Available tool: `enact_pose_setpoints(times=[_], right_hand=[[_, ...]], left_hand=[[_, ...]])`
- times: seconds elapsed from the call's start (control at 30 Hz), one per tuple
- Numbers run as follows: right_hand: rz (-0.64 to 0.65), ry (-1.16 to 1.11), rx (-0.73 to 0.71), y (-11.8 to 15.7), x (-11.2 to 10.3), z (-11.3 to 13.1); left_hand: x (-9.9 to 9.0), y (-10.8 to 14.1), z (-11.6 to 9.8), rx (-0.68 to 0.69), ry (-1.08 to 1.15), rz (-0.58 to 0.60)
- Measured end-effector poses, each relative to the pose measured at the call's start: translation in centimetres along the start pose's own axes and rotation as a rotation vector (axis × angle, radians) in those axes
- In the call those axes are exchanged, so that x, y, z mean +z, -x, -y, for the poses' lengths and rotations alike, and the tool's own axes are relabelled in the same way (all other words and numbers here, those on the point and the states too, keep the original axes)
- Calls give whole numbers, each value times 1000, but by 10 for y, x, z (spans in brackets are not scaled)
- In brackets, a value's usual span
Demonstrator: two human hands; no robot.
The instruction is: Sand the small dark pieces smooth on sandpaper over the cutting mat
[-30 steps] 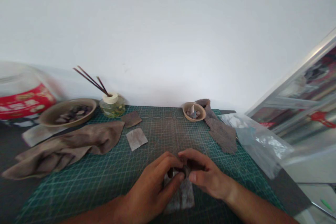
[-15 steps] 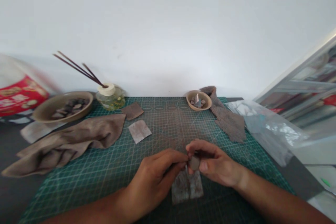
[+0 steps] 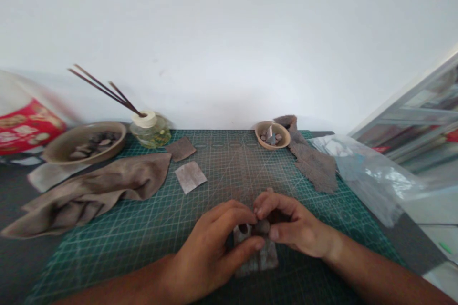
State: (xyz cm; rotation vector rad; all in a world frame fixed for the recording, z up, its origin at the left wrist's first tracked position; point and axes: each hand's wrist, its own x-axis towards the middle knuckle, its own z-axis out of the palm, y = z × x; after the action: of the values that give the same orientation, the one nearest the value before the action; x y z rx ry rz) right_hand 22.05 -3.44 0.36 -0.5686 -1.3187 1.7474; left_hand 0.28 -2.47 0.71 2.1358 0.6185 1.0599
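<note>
My right hand (image 3: 300,226) pinches a small grey-brown piece (image 3: 263,227) between thumb and fingers. Beside it, my left hand (image 3: 218,243) has its fingertips against the piece's upper left, its thumb spread away below. Under both hands a greyish, stained square sheet (image 3: 266,258) lies on the green cutting mat (image 3: 143,233); its upper part is hidden by the fingers. Fine details of the piece are blurred.
On the left are a bowl of dark pieces (image 3: 123,145), a crumpled brown cloth (image 3: 143,178) and a reed diffuser (image 3: 150,131). Two small squares (image 3: 181,149) (image 3: 191,177) lie mid-mat. Behind right stand a small bowl (image 3: 282,143), a rough cloth (image 3: 315,164) and clear plastic (image 3: 372,186).
My left thumb has moved down and away from my left fingers, which were pinched together. The small piece has turned in my right hand and looks flatter.
</note>
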Motion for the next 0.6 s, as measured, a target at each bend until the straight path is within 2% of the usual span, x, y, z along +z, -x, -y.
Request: enact_pose_setpoints(times=[0.1,0.17,0.33,0.43,0.6], right_hand=[[27,8,5,0,0,-1],[52,0,6,1,1,-1],[67,-7,30,2,0,-1],[74,-31,62,3,-2,0],[60,-94,85,4,-5,-1]], left_hand=[[0,0,1,-70,64,28],[1,0,2,-165,163,61],[4,-8,5,-474,712,152],[4,-11,4,-516,839,164],[2,-11,3,-511,812,151]])
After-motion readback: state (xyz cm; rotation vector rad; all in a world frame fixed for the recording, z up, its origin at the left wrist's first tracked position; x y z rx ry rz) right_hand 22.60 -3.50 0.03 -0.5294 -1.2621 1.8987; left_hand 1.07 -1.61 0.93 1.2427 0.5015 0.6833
